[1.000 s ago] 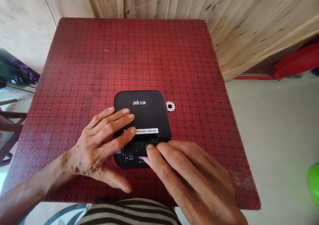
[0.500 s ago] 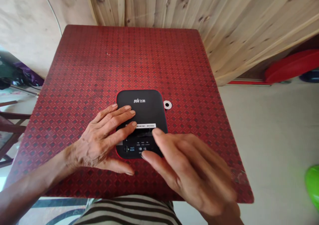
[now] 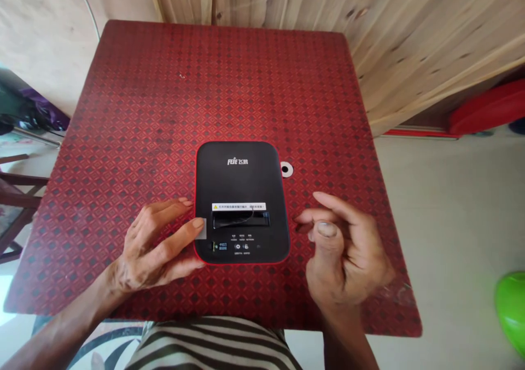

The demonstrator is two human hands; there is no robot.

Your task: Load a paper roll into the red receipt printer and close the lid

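- Table [image 3: 246,86] with a red diamond-patterned top
- Knotty wood-plank wall [image 3: 262,1] beyond it
- Thin pale cable [image 3: 87,4], upper left
- Dark wooden chair [image 3: 24,180], left of the table, partly in view
- Glossy green object [image 3: 511,307], cut off at right edge

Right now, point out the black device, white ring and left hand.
Black device [image 3: 241,188], head view: its top face.
White ring [image 3: 290,170], head view: its right side.
Left hand [image 3: 146,248], head view: its back.
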